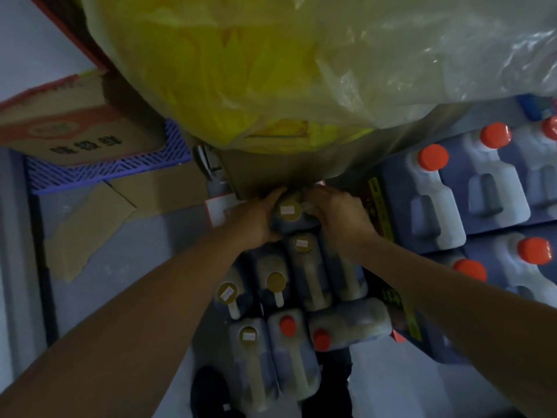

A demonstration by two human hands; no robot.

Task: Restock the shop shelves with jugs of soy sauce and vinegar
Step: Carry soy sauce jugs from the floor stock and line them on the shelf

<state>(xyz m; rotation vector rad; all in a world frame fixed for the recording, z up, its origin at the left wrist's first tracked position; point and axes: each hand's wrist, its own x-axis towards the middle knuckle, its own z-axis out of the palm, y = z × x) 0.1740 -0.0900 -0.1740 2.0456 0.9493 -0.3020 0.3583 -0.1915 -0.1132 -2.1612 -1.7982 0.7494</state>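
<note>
A dark jug with a yellow cap (290, 211) stands at the far end of a cluster of jugs on the floor, partly under a hanging plastic bag. My left hand (258, 218) grips its left side and my right hand (337, 217) grips its right side. Behind it toward me stand several more dark jugs: one with a yellow cap (302, 244), another (275, 282), another (228, 292), and two with red caps (287, 324) (321, 339), the last lying tilted. At the right, pale jugs with orange caps (433, 157) stand in rows.
A big translucent bag with yellow contents (241, 70) hangs overhead and hides what is beyond the jug. A cardboard box (69, 128) sits on a blue crate (99, 170) at left. Flattened cardboard (99, 218) lies on the floor. A dark printed carton (401, 309) stands right of the jugs.
</note>
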